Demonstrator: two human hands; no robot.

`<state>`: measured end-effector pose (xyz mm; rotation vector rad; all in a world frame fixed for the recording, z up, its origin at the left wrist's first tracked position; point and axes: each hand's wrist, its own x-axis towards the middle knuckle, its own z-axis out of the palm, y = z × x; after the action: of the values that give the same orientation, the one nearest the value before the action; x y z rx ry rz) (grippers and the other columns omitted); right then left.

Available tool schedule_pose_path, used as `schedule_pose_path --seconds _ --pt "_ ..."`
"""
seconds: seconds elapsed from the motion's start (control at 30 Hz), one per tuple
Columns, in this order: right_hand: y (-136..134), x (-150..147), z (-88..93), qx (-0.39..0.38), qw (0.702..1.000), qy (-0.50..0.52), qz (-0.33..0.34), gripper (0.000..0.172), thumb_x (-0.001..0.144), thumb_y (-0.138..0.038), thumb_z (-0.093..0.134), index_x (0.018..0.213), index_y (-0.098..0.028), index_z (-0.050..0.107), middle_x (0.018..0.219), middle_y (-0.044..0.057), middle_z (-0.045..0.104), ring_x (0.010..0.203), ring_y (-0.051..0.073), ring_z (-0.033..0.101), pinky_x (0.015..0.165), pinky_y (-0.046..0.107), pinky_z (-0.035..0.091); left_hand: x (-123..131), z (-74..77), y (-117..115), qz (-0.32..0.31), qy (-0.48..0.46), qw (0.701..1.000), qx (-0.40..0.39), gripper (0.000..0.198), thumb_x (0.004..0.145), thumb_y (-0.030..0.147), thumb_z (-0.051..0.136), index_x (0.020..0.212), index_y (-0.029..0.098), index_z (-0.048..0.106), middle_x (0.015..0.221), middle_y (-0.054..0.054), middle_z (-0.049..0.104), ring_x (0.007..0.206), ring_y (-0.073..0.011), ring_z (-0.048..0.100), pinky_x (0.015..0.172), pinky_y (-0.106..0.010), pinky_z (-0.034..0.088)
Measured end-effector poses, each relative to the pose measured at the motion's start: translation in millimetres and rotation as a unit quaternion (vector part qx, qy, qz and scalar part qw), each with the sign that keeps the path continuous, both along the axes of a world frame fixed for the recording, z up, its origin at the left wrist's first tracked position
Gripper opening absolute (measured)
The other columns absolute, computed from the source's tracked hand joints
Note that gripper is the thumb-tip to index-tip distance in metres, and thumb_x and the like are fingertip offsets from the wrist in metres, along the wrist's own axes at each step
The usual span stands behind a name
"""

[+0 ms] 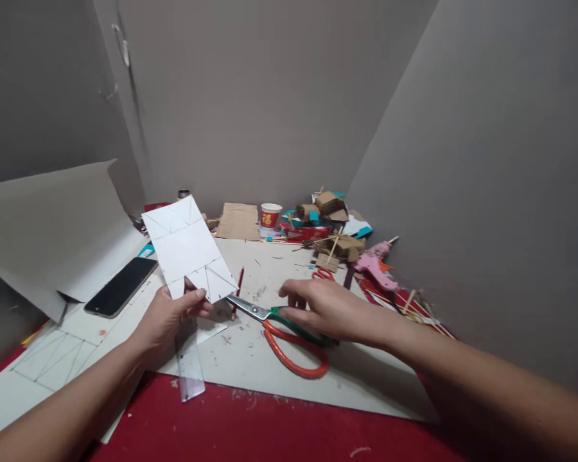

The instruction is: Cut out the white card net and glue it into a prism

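Observation:
My left hand (168, 314) pinches a white card piece (185, 250) with pencil lines on it, holding it tilted above the work surface. My right hand (327, 308) rests palm down on the orange and green handles of a pair of scissors (289, 337), fingers spread over them. The scissor blades point left toward the card. A clear plastic ruler (190, 369) lies just under my left hand. A red pencil (239, 285) lies behind the scissors.
A large white board (270, 372) covers a red surface (270, 430). A black phone (121, 286) lies at left by a big grey sheet (48, 224). At the back stand a paper cup (270, 215), cardboard scraps (334, 237), a pink glue gun (376, 263) and small red scissors (322, 274). Grey walls close in on three sides.

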<state>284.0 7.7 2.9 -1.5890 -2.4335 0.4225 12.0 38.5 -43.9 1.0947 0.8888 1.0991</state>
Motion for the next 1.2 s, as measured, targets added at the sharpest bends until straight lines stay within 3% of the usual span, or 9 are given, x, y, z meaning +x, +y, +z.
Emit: schedule_pose_path --seconds 0.17,0.3,0.47,0.63,0.7,0.8,0.97,1.07,1.2 --pt "-32.6 4.8 -19.3 -0.015 0.994 -0.106 -0.022 0.010 0.074 -0.022 0.059 0.083 -0.019 0.060 0.078 0.007 0.066 0.064 0.019 0.058 0.053 0.027 0.032 1.6 1.5 -3.7 -0.013 0.000 1.000 0.006 0.016 0.069 0.022 0.075 0.077 0.014 0.063 0.071 -0.002 0.068 0.064 -0.0145 0.065 0.064 -0.025 0.053" --pt "-35.5 -3.5 -32.1 0.017 0.991 -0.132 -0.025 0.018 0.072 -0.010 0.050 0.085 -0.018 0.059 0.080 0.009 0.066 0.069 0.022 0.060 0.056 0.029 0.033 0.7 5.9 -8.7 -0.017 -0.009 0.999 0.033 0.018 0.066 0.023 0.076 0.075 0.013 0.064 0.071 -0.002 0.068 0.063 -0.0160 0.066 0.060 -0.027 0.053" --pt "-24.7 -14.5 -31.0 -0.016 0.986 -0.162 -0.043 0.025 0.061 -0.017 0.059 0.086 -0.018 0.060 0.080 0.011 0.067 0.070 0.027 0.062 0.053 0.028 0.031 -5.0 9.5 -10.6 0.000 -0.038 0.997 0.073 0.020 0.065 0.024 0.076 0.077 0.012 0.065 0.071 -0.003 0.067 0.066 -0.0193 0.068 0.061 -0.030 0.054" --pt "-33.6 -14.1 -33.5 0.011 0.985 -0.162 -0.064 0.015 0.075 -0.026 0.050 0.083 -0.016 0.059 0.083 0.014 0.067 0.073 0.028 0.062 0.056 0.031 0.036 -12.6 7.9 -6.7 0.020 -0.059 0.993 0.099 0.020 0.065 0.023 0.076 0.075 0.011 0.065 0.070 -0.004 0.067 0.065 -0.0199 0.068 0.059 -0.029 0.054" --pt "-46.0 -7.6 -35.8 0.031 0.989 -0.112 -0.090 0.016 0.079 -0.028 0.046 0.086 -0.017 0.055 0.082 0.013 0.066 0.072 0.026 0.061 0.059 0.032 0.039 -14.4 8.4 -5.4 0.019 -0.064 0.992 0.106 0.019 0.065 0.022 0.076 0.075 0.010 0.065 0.069 -0.005 0.066 0.066 -0.0200 0.067 0.059 -0.029 0.054" --pt "-71.3 -0.1 -36.4 0.062 0.992 0.071 -0.087 0.010 0.078 -0.025 0.046 0.086 -0.019 0.048 0.080 0.008 0.063 0.072 0.023 0.059 0.065 0.032 0.043 -15.0 10.4 -5.0 0.010 -0.068 0.992 0.110 0.018 0.067 0.022 0.076 0.075 0.010 0.064 0.070 -0.004 0.065 0.066 -0.0186 0.067 0.060 -0.028 0.054" --pt "-100.3 -16.0 -25.9 0.011 0.947 0.321 -0.018 0.015 0.080 -0.020 0.050 0.093 -0.021 0.044 0.093 0.006 0.061 0.083 0.021 0.060 0.069 0.030 0.047 -14.6 15.0 -6.5 -0.016 -0.070 0.992 0.099 0.018 0.068 0.022 0.075 0.075 0.011 0.063 0.070 -0.003 0.064 0.065 -0.0167 0.066 0.060 -0.026 0.054" --pt "-93.6 -34.0 -24.1 -0.030 0.929 0.368 -0.002 0.013 0.081 -0.020 0.054 0.092 -0.020 0.047 0.093 0.007 0.062 0.084 0.021 0.060 0.069 0.031 0.048 -16.3 19.5 -7.8 -0.033 -0.069 0.993 0.094 0.017 0.069 0.023 0.075 0.075 0.012 0.063 0.069 -0.002 0.064 0.064 -0.0165 0.065 0.059 -0.027 0.053" --pt "-63.2 -53.4 -37.1 -0.051 0.899 0.434 -0.008 0.010 0.086 -0.026 0.056 0.090 -0.017 0.053 0.087 0.007 0.063 0.082 0.021 0.060 0.073 0.034 0.047 -19.6 25.5 -9.0 -0.046 -0.069 0.992 0.091 0.015 0.071 0.023 0.073 0.076 0.013 0.064 0.070 -0.003 0.064 0.064 -0.0166 0.065 0.060 -0.028 0.053"
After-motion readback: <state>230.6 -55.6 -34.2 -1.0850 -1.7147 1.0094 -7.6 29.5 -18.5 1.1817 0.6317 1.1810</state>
